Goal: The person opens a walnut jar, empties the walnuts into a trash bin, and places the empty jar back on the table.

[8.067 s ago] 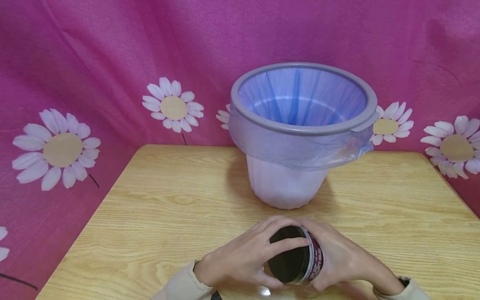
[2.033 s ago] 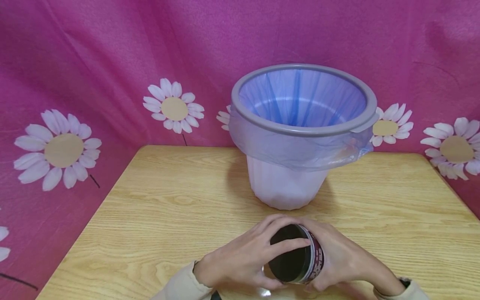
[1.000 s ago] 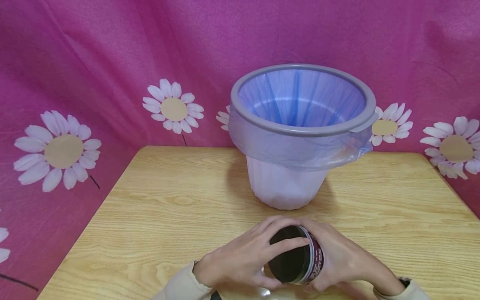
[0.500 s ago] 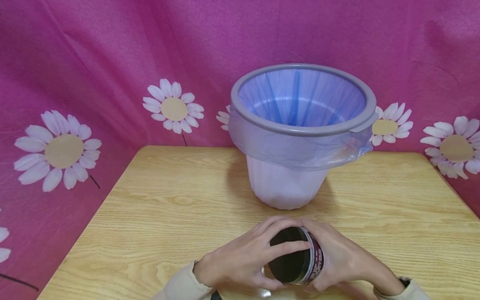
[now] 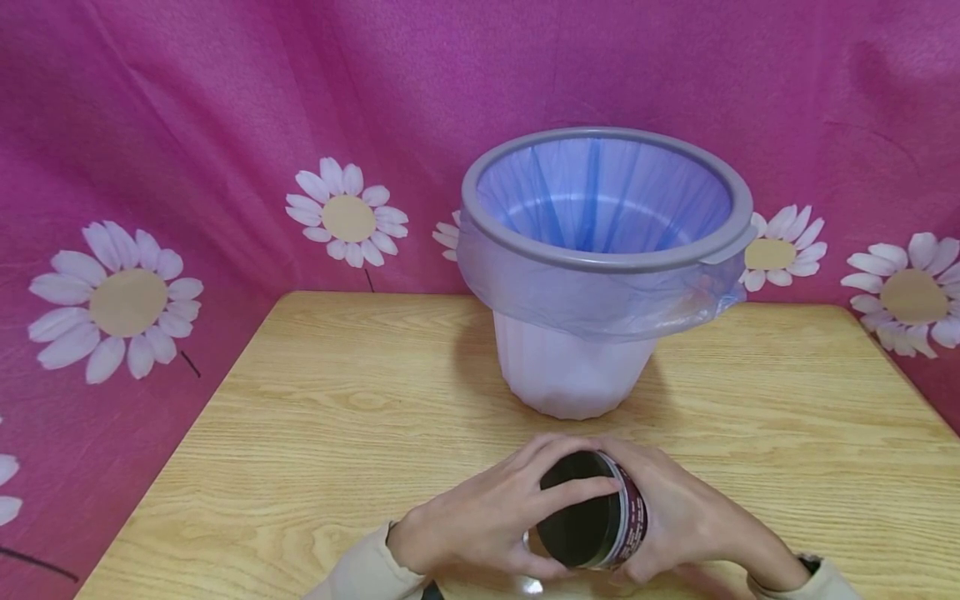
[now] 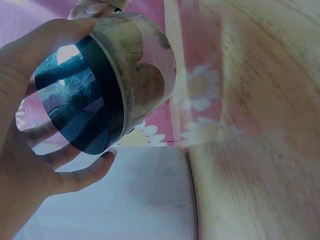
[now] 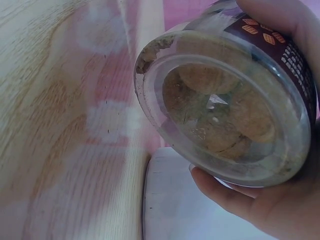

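jar (image 5: 588,529) tilted as before, gripped by left hand (image 5: 495,512) and right hand (image 5: 678,507)

Clear jar (image 5: 588,533), black lid (image 6: 75,97) on, maroon label (image 7: 276,50), brown cookie-like pieces (image 7: 250,120) inside. In head view: five o'clock, tilted, lid toward nine o'clock, held by left hand (image 5: 495,508), right hand (image 5: 678,504).

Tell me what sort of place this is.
Possibly a makeshift indoor filming corner: magenta daisy-print cloth hangs behind and beside a wood-grain table, and a bag-lined wastebasket stands right on the tabletop.
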Demonstrator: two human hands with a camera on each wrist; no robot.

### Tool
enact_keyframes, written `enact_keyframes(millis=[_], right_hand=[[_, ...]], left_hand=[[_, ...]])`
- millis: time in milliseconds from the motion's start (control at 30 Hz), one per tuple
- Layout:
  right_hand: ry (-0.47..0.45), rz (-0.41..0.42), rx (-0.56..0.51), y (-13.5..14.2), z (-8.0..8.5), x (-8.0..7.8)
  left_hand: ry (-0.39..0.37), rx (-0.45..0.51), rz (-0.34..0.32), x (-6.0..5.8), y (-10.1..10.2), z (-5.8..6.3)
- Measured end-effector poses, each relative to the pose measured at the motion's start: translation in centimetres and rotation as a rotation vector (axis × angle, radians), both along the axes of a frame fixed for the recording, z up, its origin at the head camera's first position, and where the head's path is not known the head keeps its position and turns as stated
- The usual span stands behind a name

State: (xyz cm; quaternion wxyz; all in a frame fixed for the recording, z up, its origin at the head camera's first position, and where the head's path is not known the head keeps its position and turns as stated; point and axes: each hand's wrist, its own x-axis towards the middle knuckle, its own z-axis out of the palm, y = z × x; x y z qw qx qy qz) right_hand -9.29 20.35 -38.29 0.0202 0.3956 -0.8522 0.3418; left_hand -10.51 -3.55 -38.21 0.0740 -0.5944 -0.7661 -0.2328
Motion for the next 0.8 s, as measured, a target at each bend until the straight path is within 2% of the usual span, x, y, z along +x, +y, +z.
enact_keyframes(millis=[200, 367, 533, 800], right_hand=[[-0.058, -0.025, 0.026, 0.18, 0.12, 0.1], [-0.03, -0.004, 0.008, 0.08, 0.11, 0.0], [-0.01, -0.02, 0.022, 0.13, 0.06, 0.08], [-0.032, 0.018, -0.003, 0.12, 0.1, -0.05]], left_hand=[[0.013, 0.0, 0.0, 0.06, -0.02, 0.08], [0.025, -0.008, -0.003, 0.03, -0.07, 0.17], [0.024, 0.018, -0.002, 0.03, -0.02, 0.08], [0.044, 0.03, -0.011, 0.0, 0.05, 0.02]])
